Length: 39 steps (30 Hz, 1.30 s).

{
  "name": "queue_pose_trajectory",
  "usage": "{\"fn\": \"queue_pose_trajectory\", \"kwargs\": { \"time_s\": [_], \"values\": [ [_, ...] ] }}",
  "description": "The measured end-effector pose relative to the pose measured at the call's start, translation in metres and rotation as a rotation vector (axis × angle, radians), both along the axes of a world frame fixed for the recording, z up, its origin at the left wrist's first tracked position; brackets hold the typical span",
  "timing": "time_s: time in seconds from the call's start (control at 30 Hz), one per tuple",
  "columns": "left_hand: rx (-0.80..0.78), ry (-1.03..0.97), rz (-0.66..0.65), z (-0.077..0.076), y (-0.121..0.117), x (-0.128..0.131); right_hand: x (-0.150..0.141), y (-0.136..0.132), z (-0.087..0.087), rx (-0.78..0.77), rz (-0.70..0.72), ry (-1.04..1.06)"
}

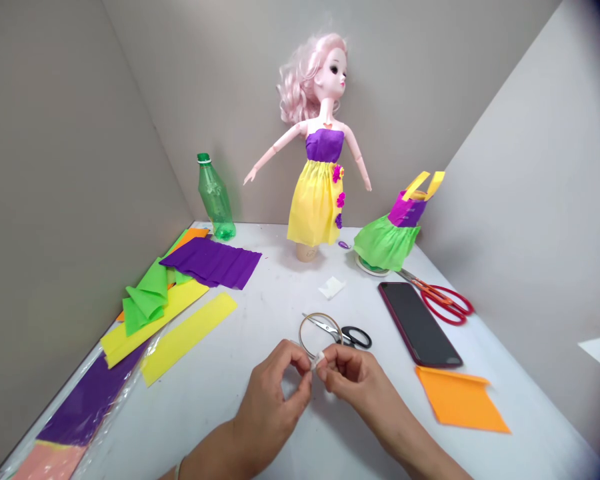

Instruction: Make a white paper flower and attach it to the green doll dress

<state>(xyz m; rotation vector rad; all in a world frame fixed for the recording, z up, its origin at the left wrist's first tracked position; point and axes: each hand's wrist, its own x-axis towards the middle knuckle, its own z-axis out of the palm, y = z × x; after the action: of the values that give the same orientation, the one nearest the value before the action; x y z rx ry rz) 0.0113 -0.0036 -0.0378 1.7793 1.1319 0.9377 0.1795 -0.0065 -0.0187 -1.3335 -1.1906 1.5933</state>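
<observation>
Left grip (274,390) + right grip (354,375) pinching | white scrap (319,360) | long axis: up-right

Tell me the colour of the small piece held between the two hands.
The piece is white; it shows in the head view.

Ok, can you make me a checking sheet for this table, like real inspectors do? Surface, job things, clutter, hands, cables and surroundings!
Surface: white table, craft materials across it.
Job's things: thin round hoop, small white piece at its near edge.
Clutter: black-handled scissors, blades visible through the hoop; red-handled scissors; smartphone; purple crepe-like sheet; green plastic bottle; pink-haired doll, upright at the back.
Hands: right hand pinches the white piece; left hand beside it, grip unclear.
Cables: nothing seen.
Surroundings: plain gray walls.
</observation>
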Motion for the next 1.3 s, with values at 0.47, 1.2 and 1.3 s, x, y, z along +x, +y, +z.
{"fn": "queue_pose_trajectory", "kwargs": {
  "time_s": [0.47, 1.2, 1.3],
  "values": [
    [0.281, 0.101, -0.028, -0.0009, 0.0003, -0.0026, -0.0019, 0.0004, -0.0006, 0.034, 0.005, -0.01],
    [-0.345, -0.22, -0.026, 0.004, 0.0058, 0.0018, 0.0007, 0.0012, 0.0031, 0.037, 0.006, -0.064],
    [-0.432, -0.301, -0.052, 0.0062, 0.0071, 0.0004, 0.0014, 0.0014, 0.004, 0.03, -0.001, -0.067]
  ]
}}
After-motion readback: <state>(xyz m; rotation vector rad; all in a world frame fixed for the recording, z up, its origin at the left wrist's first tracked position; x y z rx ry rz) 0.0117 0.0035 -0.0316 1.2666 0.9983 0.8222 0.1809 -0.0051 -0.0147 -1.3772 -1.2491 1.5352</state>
